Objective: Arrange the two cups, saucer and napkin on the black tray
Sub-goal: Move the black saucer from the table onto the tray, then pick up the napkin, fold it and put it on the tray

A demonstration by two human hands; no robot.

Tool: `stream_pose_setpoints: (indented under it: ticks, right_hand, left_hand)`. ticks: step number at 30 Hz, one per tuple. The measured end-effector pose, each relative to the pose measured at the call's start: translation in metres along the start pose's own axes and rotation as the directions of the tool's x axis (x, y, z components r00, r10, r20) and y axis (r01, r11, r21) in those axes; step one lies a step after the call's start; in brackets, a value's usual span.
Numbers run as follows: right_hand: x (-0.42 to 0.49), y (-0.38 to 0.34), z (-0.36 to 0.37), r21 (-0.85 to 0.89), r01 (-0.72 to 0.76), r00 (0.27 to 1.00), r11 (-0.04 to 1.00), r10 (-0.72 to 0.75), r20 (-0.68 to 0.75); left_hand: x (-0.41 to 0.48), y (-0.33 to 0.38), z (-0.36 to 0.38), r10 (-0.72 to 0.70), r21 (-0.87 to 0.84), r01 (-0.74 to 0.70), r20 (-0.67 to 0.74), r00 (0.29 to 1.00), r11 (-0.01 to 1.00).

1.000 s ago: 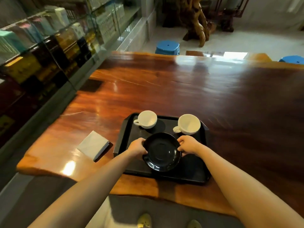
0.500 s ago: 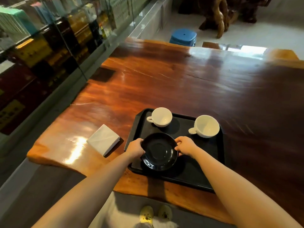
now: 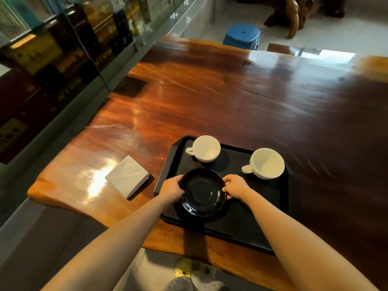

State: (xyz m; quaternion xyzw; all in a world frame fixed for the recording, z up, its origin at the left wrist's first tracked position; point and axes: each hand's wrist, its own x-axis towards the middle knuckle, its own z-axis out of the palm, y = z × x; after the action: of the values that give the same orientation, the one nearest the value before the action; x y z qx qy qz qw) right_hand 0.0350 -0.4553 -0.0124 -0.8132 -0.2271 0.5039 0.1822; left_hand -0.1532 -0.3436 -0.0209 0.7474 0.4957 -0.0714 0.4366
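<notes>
A black tray (image 3: 252, 225) lies at the near edge of the wooden table. Two white cups stand at its far side: one cup (image 3: 204, 148) at the back left, the other cup (image 3: 265, 163) at the back right, handles pointing left. A black saucer (image 3: 202, 193) sits over the tray's near left part. My left hand (image 3: 171, 189) grips the saucer's left rim and my right hand (image 3: 236, 186) grips its right rim. Whether the saucer rests on the tray or hovers just above it, I cannot tell. A folded white napkin (image 3: 127, 178) lies on the table left of the tray.
The wooden table (image 3: 231, 101) stretches far ahead and to the right. A glass display cabinet (image 3: 52, 59) runs along the left. A blue stool (image 3: 241, 37) stands beyond the far edge. My shoes (image 3: 184, 269) show below the near edge.
The view has shifted left, so tray and cups appear further right. Both hands stay on the saucer, which sits slightly more toward the tray's left side.
</notes>
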Motion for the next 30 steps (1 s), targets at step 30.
stream_pose_setpoints:
  ticks: [30]
  right_hand:
    - [-0.049,-0.093,-0.024,-0.411,0.202,0.961,0.889,-0.100,0.256]
  left_hand:
    - [-0.050,0.022,-0.091,-0.056,0.190,0.068,-0.066,0.996,0.979]
